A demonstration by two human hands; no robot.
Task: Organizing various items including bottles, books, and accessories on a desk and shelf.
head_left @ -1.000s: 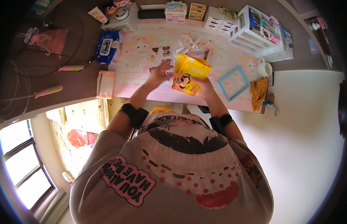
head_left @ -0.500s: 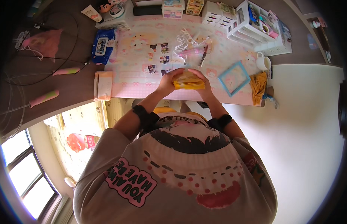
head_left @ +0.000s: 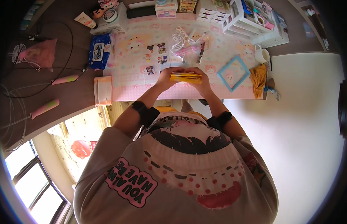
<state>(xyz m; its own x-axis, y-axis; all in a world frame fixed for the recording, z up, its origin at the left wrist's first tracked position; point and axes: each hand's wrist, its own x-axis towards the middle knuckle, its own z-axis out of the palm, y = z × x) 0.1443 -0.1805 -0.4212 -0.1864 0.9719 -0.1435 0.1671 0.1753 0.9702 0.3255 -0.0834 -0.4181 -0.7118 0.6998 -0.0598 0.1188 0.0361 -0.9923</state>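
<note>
A pink patterned desk mat point(head_left: 225, 91) covers the desk. The left hand point(head_left: 166, 77) and right hand point(head_left: 201, 80) clamp a flat yellow packet point(head_left: 185, 77) between them.

Both forearms reach forward from the body and angle inward, so the hands meet in front of the chest. The left hand point(head_left: 166, 77) and the right hand point(head_left: 201, 79) sit close together at the same height, fingers curled and fingertips almost touching at the top, each closed on one end of a flat yellow packet point(head_left: 185, 77). A dark band circles each forearm below the elbow
</note>
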